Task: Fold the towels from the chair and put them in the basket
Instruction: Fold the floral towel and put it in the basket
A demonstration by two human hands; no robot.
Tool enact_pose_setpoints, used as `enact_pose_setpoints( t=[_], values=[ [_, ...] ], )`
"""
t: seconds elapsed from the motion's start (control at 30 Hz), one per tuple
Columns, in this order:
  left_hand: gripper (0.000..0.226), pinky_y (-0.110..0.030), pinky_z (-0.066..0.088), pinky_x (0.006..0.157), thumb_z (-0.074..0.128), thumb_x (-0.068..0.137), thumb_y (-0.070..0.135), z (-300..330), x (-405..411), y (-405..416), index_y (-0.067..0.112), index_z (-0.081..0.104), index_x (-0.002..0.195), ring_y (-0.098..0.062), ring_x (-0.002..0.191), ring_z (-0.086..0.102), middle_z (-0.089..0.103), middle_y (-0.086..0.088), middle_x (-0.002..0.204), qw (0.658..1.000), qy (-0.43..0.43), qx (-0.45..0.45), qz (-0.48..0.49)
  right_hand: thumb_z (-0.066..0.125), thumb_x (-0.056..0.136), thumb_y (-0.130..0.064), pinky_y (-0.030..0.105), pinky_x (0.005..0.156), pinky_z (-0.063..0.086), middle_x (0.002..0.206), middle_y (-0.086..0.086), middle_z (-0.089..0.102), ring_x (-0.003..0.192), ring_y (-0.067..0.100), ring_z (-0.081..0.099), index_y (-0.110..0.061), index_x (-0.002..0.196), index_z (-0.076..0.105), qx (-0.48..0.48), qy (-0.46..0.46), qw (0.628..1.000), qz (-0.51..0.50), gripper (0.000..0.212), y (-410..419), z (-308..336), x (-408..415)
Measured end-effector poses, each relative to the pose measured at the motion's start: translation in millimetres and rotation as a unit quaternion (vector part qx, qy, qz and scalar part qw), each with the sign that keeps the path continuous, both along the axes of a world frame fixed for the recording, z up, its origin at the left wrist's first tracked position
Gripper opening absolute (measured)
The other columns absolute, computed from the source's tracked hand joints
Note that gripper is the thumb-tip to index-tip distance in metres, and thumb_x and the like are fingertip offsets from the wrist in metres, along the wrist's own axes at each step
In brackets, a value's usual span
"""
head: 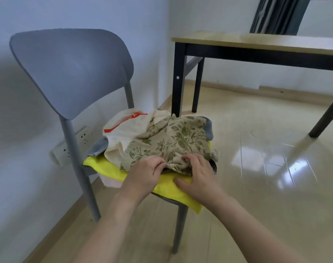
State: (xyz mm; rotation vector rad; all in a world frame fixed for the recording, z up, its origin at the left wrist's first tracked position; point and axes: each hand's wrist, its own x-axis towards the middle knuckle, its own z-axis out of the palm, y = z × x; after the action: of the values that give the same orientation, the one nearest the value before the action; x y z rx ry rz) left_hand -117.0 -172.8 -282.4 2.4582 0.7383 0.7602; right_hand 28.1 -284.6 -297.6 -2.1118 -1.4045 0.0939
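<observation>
1. Head view, far left: I see a white wall (pixel 14 111) with a row of sockets (pixel 72 143) low down behind the chair leg.
2. My grey chair (pixel 70 73) stands by that wall, its curved back upright and its seat heaped with towels.
3. At the left of the heap a grey towel (pixel 99 147) peeks out, and a cream towel with red print (pixel 124 128) lies crumpled over it.
4. Under everything a yellow towel (pixel 173 188) spreads across the seat and hangs over its front edge; a pale pink towel (pixel 110 182) shows beneath it at the left.
5. My left hand (pixel 144 173) pinches the near edge of the flowered towel (pixel 177 141), fingers curled on the hem.
6. That flowered towel sits on top of the heap, rumpled, covering the middle and right of the seat.
7. My right hand (pixel 196 175) grips the same near edge just beside the left hand, fingers curled into the cloth, thumb lying on the yellow towel.
8. A dark striped bit of cloth (pixel 214 166) shows by my right hand; I cannot tell what it is.
9. Further right stands a wooden table (pixel 256 42) with black legs on a glossy tile floor (pixel 256 168), and a dark curtain (pixel 279 14) hangs behind it.
</observation>
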Motion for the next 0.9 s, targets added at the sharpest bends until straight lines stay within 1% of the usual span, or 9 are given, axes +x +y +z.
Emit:
enact_pose_setpoints(
  t=[0.1,0.2,0.3,0.43,0.5,0.57,0.73,0.8,0.9],
  values=[
    [0.017,-0.031,0.048,0.072,0.054,0.095,0.026,15.0,3.9,0.0,0.020,0.070,0.092,-0.012,0.085,0.060,0.068,0.009,0.087,0.999,-0.026,0.025,-0.007,0.062,0.084,-0.032,0.032,0.099,0.038,0.125,-0.004,0.052,0.116,0.019,0.048,-0.021,0.126,0.051,0.007,-0.035,0.998,-0.048,0.045,0.9,1.7,-3.6],
    [0.022,-0.031,0.050,0.070,0.051,0.094,0.031,35.1,3.3,3.3,0.020,0.070,0.092,-0.010,0.083,0.061,0.069,0.010,0.086,0.994,-0.090,0.058,0.009,0.050,0.092,-0.015,0.038,0.081,0.046,0.106,0.003,0.060,0.098,0.026,0.056,-0.014,0.109,0.063,0.074,-0.038,0.992,-0.090,0.021,0.7,13.9,-2.3],
    [0.019,-0.029,0.050,0.071,0.052,0.096,0.027,59.5,1.8,-1.2,0.016,0.068,0.093,-0.013,0.084,0.060,0.068,0.006,0.087,0.982,-0.130,0.124,0.051,0.048,0.095,-0.010,0.039,0.076,0.048,0.101,0.006,0.061,0.091,0.027,0.056,-0.008,0.106,0.066,0.136,-0.037,0.985,-0.095,0.021,-5.1,42.5,3.1],
    [0.020,-0.017,0.040,0.055,0.050,0.098,0.024,112.4,-10.5,-24.0,0.014,0.061,0.085,-0.006,0.059,0.051,0.054,0.011,0.064,0.966,-0.168,0.174,0.093,0.058,0.092,-0.011,0.017,0.071,0.043,0.090,0.002,0.060,0.083,0.017,0.056,-0.016,0.106,0.072,0.207,0.036,0.976,-0.053,0.020,-32.1,99.8,-5.7],
    [0.019,-0.014,0.034,0.046,0.049,0.099,0.023,141.0,-22.0,-43.0,0.018,0.055,0.082,-0.009,0.049,0.046,0.045,0.011,0.053,0.969,-0.183,0.139,0.087,0.060,0.091,-0.010,0.007,0.067,0.039,0.086,-0.002,0.060,0.080,0.011,0.057,-0.019,0.107,0.073,0.220,0.096,0.971,-0.021,0.023,-53.6,121.3,-14.2],
    [0.017,-0.020,0.040,0.051,0.049,0.098,0.019,162.2,-37.5,-63.3,0.016,0.057,0.083,-0.013,0.059,0.051,0.054,0.003,0.058,0.974,-0.203,0.083,0.063,0.055,0.092,-0.003,0.006,0.070,0.041,0.092,-0.005,0.062,0.086,0.007,0.057,-0.022,0.111,0.070,0.228,0.127,0.965,0.017,0.031,-77.5,132.7,-24.9],
    [0.022,-0.029,0.032,0.047,0.043,0.101,0.016,172.3,-78.7,-105.4,0.029,0.054,0.086,-0.020,0.048,0.035,0.045,0.002,0.053,0.966,-0.233,-0.114,0.012,0.052,0.094,-0.006,0.007,0.070,0.041,0.092,-0.011,0.063,0.087,0.001,0.057,-0.024,0.105,0.069,0.291,0.111,0.950,0.031,0.027,-118.5,121.9,-48.4],
    [0.035,-0.031,0.032,0.051,0.040,0.101,0.008,165.5,-89.6,-117.4,0.029,0.055,0.078,-0.023,0.054,0.035,0.042,-0.004,0.057,0.966,-0.209,-0.152,0.001,0.053,0.095,-0.006,0.004,0.073,0.038,0.091,-0.010,0.056,0.087,-0.005,0.053,-0.017,0.112,0.069,0.287,0.089,0.954,0.023,0.026,-121.3,114.4,-53.5],
    [0.045,-0.027,0.039,0.057,0.038,0.091,-0.008,148.9,-98.9,-129.1,0.023,0.062,0.068,-0.017,0.061,0.045,0.055,0.006,0.063,0.980,-0.135,-0.147,0.015,0.049,0.096,-0.005,0.001,0.081,0.035,0.095,-0.007,0.049,0.093,-0.011,0.047,-0.015,0.124,0.063,0.245,0.101,0.963,0.045,0.033,-122.6,106.0,-57.3]
  ],
)
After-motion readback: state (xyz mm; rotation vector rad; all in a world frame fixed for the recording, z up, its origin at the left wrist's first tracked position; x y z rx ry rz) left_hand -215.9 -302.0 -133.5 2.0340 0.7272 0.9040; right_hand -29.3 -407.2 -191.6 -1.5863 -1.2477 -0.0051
